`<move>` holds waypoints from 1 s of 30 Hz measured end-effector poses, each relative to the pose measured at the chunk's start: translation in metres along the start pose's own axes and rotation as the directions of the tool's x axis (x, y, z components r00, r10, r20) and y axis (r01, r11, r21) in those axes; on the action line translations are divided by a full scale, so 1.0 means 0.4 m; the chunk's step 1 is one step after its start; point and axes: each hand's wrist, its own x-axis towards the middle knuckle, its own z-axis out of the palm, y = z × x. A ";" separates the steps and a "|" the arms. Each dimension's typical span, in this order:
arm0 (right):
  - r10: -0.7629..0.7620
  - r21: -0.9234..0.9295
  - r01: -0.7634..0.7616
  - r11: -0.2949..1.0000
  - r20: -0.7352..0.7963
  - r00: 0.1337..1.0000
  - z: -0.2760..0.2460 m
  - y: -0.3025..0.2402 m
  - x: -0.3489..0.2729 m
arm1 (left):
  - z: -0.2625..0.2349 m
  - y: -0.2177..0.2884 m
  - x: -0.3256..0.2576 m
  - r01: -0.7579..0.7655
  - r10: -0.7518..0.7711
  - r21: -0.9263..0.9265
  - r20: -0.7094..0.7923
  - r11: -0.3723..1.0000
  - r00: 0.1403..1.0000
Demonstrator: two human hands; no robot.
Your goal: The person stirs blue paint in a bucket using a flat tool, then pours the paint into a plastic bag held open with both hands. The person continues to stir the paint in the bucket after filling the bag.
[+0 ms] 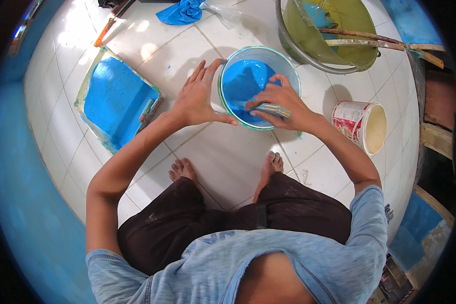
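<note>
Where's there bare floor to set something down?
Between the feet, this side of the bucket, and between the tray and the blue bag. It's crowded at the bucket: left hand beside its rim, right hand over its opening, green tub close, upper right.

An upright pale bucket (286, 68) holds glossy blue paint (243, 78); a smeared tool (272, 109) slants over it.

The 1 view comes from the left of 2 fisheye cameras worn on the head, facing steeply down, upright and unmirrored. Nearest is the wearer's shirt (197, 268), large along the lower edge; beyond it, farther off and above the frame's middle, sits the paint bucket (285, 67) on the tiled floor (220, 157). The lens bows the blue wall's (25, 202) base at left.
</note>
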 end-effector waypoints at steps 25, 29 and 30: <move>0.079 -0.351 -0.098 0.931 -0.068 0.995 -0.043 0.031 -0.016 | -0.013 0.014 -0.007 0.026 -0.027 0.006 0.043 1.000 0.999; 0.114 -0.257 -0.088 0.962 0.086 0.990 -0.056 -0.012 -0.037 | -0.006 0.008 -0.008 0.024 -0.025 0.014 0.035 1.000 0.999; 0.099 -0.168 -0.081 0.982 0.097 0.990 -0.060 -0.019 -0.039 | -0.008 0.009 -0.009 0.022 -0.022 0.007 0.033 1.000 0.999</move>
